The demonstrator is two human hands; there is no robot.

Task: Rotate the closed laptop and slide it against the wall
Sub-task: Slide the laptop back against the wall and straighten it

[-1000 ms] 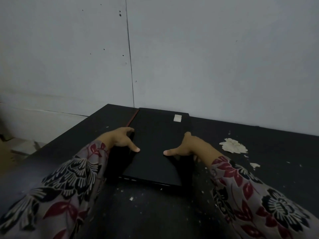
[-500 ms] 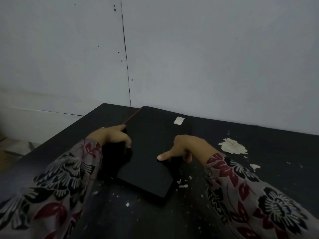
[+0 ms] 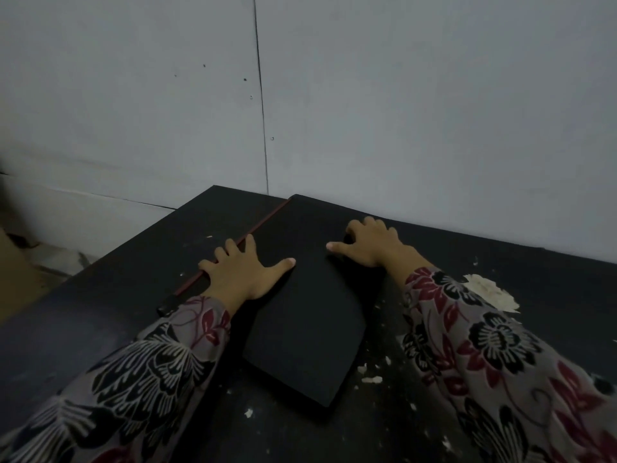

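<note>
Pressing flat, both hands splayed wide on the closed laptop (image 3: 300, 295): left hand (image 3: 240, 272) over its red-trimmed left edge, right hand (image 3: 374, 245) on the far right part, neither grip closed around anything. Since a second ago the laptop has swung skewed, near corner now toward the right, far corner by the wall (image 3: 400, 111). Rotation underway on the dark surface (image 3: 100, 312); slide pending.

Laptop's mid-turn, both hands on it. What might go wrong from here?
1. The closed laptop sits skewed, its far corner near the wall; further turning may jam that corner.
2. Both the left hand and right hand press flat rather than gripping, so they might slip.
3. White debris on the black table lies beside the laptop and could get dragged underneath, scratching it.
</note>
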